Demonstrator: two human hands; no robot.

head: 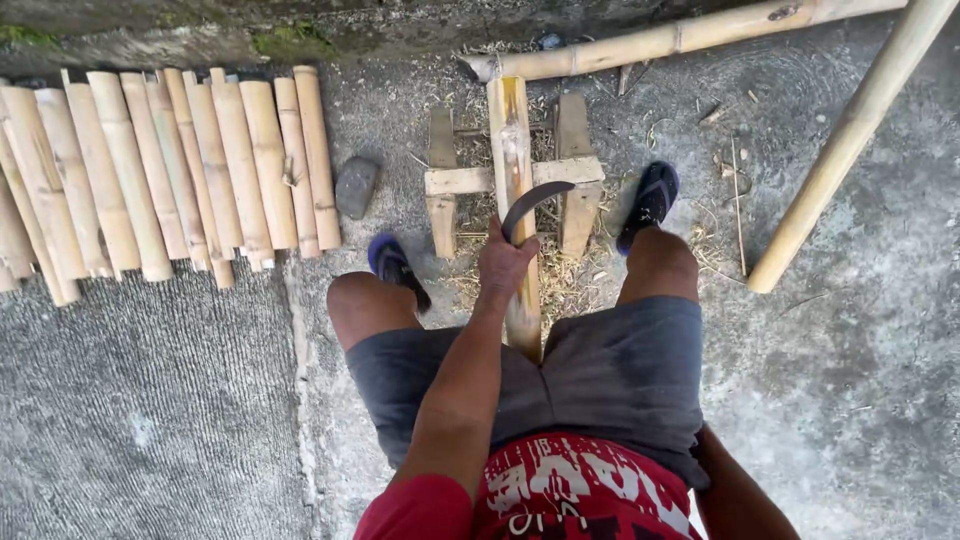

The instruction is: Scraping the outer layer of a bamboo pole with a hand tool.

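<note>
Left of the wooden stand (462, 181), cut bamboo pieces (170, 165) lie in a row, a grey stone (355, 186) between them and it. On the stand rests the split bamboo length (511, 150), its near end between the person's knees. The left hand (503, 262) is clenched around a curved blade (535, 200) just over the stand — the cut would likely go best with strokes pushed away from the legs. The right hand is hidden below the shorts; I cannot tell its state. Right of the stand lean long poles (850, 140).
</note>
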